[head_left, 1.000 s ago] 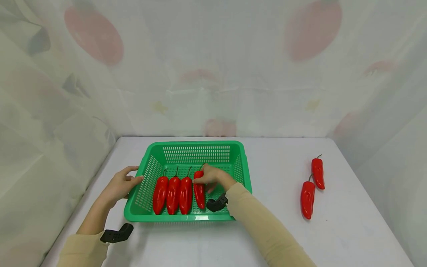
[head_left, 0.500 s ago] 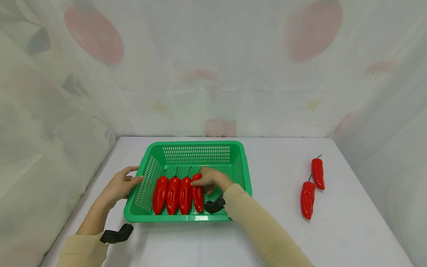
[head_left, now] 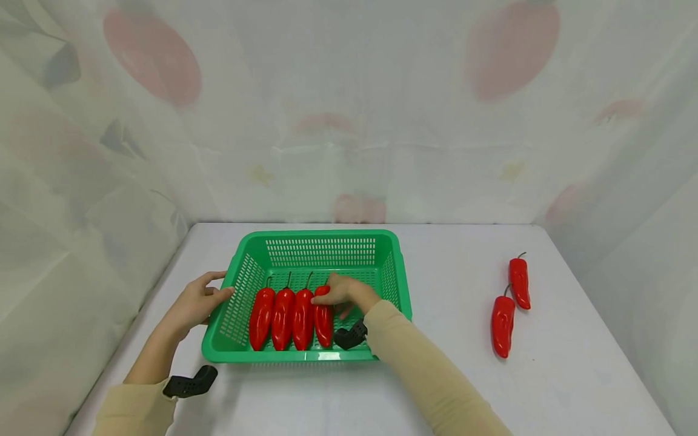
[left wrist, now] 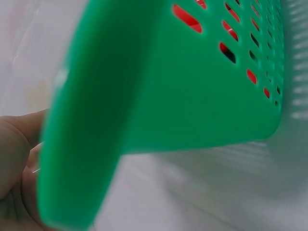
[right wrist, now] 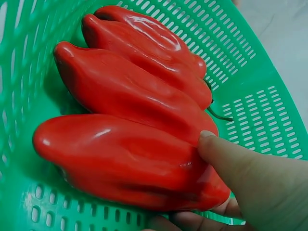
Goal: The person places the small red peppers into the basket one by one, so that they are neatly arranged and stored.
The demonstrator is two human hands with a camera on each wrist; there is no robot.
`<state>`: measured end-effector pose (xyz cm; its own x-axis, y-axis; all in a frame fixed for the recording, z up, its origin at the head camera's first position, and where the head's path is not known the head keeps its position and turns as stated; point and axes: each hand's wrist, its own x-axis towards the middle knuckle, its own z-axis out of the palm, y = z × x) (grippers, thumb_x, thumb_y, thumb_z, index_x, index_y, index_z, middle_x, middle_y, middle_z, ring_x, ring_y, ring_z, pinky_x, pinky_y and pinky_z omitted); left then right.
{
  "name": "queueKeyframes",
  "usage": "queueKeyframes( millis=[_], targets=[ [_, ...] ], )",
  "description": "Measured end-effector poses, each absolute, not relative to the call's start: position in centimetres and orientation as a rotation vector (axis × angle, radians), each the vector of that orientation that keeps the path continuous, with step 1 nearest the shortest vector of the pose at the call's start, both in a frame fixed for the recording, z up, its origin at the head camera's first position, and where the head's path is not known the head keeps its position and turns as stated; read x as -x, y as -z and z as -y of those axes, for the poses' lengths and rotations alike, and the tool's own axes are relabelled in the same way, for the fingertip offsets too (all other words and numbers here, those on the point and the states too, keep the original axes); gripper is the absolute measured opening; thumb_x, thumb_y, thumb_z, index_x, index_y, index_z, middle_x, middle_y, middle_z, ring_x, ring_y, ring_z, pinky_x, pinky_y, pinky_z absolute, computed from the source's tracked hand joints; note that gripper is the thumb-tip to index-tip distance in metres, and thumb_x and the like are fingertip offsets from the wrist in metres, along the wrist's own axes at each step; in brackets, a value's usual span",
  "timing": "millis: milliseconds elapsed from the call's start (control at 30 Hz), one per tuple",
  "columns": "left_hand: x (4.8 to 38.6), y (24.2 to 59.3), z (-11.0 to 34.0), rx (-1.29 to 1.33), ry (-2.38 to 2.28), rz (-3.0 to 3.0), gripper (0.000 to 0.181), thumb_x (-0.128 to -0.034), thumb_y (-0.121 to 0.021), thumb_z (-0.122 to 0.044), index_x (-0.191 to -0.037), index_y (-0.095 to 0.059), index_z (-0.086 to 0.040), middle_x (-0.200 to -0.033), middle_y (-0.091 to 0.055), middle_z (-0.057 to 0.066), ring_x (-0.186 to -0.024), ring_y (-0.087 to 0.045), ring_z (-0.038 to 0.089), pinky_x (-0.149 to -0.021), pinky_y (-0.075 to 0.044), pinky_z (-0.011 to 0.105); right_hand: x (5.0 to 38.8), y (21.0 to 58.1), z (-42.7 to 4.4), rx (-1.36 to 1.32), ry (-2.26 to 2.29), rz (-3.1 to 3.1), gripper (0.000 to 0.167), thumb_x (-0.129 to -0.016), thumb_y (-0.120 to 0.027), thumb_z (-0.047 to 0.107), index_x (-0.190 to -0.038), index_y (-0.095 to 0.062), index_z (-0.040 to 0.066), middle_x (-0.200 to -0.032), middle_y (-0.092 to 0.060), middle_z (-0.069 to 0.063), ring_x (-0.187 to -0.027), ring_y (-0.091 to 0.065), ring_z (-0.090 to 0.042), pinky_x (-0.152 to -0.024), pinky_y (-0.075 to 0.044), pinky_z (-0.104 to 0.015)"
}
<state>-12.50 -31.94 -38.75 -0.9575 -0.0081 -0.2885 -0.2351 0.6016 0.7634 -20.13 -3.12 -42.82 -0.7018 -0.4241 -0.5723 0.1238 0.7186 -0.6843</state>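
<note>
A green plastic basket (head_left: 305,356) stands on the table with several red chili peppers (head_left: 282,319) lying side by side in it, stems pointing to the far side. My left hand (head_left: 196,303) grips the basket's left rim between thumb and fingers; in the left wrist view the rim hides part of that hand (left wrist: 19,168). Inside the basket, my right hand (head_left: 343,292) holds the rightmost chili pepper (head_left: 323,321) near its stem end. The right wrist view shows my thumb on top of this pepper (right wrist: 130,161) and fingers under its lower side.
Two more red chili peppers, a nearer one (head_left: 502,326) and a farther one (head_left: 520,283), lie on the white table (head_left: 452,272) to the right of the basket. A pale curtain (head_left: 414,121) hangs behind the table and at both sides.
My right hand has shifted slightly left and toward me, bringing its pepper down beside the others in the basket. The last half second shows hardly any motion. My left hand stays on the rim.
</note>
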Motion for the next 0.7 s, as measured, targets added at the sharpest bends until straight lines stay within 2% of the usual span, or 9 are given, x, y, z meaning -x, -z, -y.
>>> queueKeyframes(
  millis=[133,333,400,700],
  targets=[
    [12.5,38.7,31.9,0.197,-1.285,-2.574,0.066,-0.0936,-0.053,-0.032,-0.142,-0.022,0.000,-0.106,-0.058,0.029,-0.073,-0.066,0.022,-0.061,-0.057,0.039,20.2,43.0,2.9,0.256,0.953,-2.161,0.060,-0.087,-0.061,0.038,-0.128,-0.038,0.001,-0.100,-0.053,-0.009,-0.078,-0.060,-0.022,-0.057,-0.056,-0.034],
    [12.5,38.8,31.9,0.200,-1.291,-2.569,0.066,-0.0937,-0.052,-0.033,-0.142,-0.022,0.001,-0.108,-0.057,0.030,-0.074,-0.066,0.023,-0.062,-0.057,0.039,20.6,43.4,2.3,0.331,0.995,-2.113,0.033,-0.089,-0.060,0.032,-0.103,-0.048,0.004,-0.094,-0.056,-0.009,-0.082,-0.061,-0.025,-0.059,-0.056,-0.036],
    [12.5,38.8,32.0,0.199,-1.289,-2.568,0.066,-0.0937,-0.052,-0.033,-0.142,-0.022,0.001,-0.109,-0.057,0.030,-0.074,-0.066,0.023,-0.062,-0.057,0.039,20.8,43.5,2.2,0.345,1.014,-2.085,0.029,-0.090,-0.059,0.030,-0.100,-0.049,0.005,-0.094,-0.056,-0.009,-0.082,-0.062,-0.025,-0.060,-0.057,-0.037],
    [12.6,38.8,32.0,0.205,-1.281,-2.571,0.067,-0.0934,-0.053,-0.034,-0.142,-0.022,0.000,-0.110,-0.056,0.031,-0.074,-0.066,0.022,-0.062,-0.057,0.039,21.0,43.5,1.9,0.350,1.026,-2.048,0.029,-0.089,-0.060,0.028,-0.100,-0.049,0.004,-0.095,-0.057,-0.010,-0.085,-0.062,-0.026,-0.060,-0.057,-0.036]
  ],
)
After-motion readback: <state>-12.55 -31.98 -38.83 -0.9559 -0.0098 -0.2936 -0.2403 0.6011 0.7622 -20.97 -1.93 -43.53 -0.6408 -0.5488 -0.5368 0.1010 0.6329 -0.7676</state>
